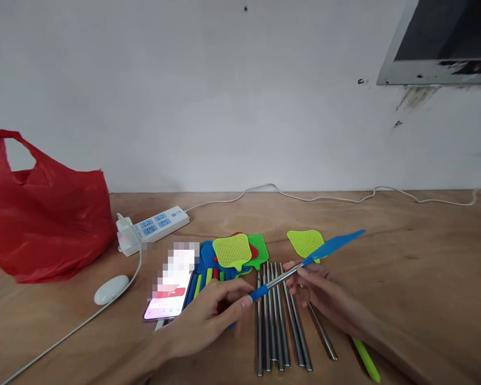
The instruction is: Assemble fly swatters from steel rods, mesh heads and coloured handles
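A fly swatter with a blue head (332, 245), a metal rod and a blue handle is held slanting above the table. My left hand (212, 315) is closed round its blue handle end. With the fingers of my right hand (315, 283) I grip the rod just below the blue head. Several loose metal rods (278, 326) lie side by side beneath. Behind my left hand is a pile of swatter heads, with a yellow-green one (232, 251) on top and a green one (260, 251) beside it. Another yellow-green head (304, 241) lies behind my right hand.
A lit phone (170, 289) leans left of the colored handles. Farther left are a white power strip (168, 224), a white oval device (111, 290) and a red plastic bag (48, 224). A yellow-green handle (366, 361) lies under my right forearm. A white cable runs along the wall.
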A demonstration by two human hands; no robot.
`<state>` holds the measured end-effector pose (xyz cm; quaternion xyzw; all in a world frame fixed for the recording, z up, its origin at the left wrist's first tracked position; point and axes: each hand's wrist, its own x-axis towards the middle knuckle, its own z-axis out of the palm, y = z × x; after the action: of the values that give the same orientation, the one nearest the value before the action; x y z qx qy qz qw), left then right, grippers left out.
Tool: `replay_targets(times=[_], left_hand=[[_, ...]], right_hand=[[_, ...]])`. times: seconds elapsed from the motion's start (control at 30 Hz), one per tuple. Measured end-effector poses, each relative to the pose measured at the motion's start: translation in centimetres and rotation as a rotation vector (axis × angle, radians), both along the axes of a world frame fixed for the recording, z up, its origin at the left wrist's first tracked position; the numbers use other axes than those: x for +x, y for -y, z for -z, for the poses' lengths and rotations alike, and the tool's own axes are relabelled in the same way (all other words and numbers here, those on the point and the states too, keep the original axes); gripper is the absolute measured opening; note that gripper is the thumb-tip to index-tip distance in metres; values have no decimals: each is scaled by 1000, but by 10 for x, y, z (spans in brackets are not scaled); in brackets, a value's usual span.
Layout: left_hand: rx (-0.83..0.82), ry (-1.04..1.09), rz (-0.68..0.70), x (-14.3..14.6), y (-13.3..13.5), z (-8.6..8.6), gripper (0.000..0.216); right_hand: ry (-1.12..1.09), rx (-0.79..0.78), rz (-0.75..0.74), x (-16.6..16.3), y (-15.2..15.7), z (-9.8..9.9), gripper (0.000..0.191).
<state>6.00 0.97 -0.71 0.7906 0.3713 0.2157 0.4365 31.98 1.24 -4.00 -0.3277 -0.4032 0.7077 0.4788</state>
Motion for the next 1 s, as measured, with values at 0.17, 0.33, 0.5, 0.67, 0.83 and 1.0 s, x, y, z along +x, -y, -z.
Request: replay_targets(times=[0.17,0.33,0.5,0.67,0.83,1.0], left_hand=[[4,-61,-24,1,-1,3,31],[241,-204,-176,-9,-8,12,28],[368,-281,-193,-11,-9,16,25],[363,-350,-194,-7,-6,16,24],[283,-322,-143,-3,-5,13,24],[290,-296,-15,1,1,9,17]], right_hand=[[-15,-28,-81,0,2,-2,21],[-92,-39,378,30,-21,2,11],[216,174,831,62,-47,10,21],[493,622,973,56,-34,-3,27],[1281,1501,324,25,-9,-11,38],[1451,1551,264,10,-9,2,19]])
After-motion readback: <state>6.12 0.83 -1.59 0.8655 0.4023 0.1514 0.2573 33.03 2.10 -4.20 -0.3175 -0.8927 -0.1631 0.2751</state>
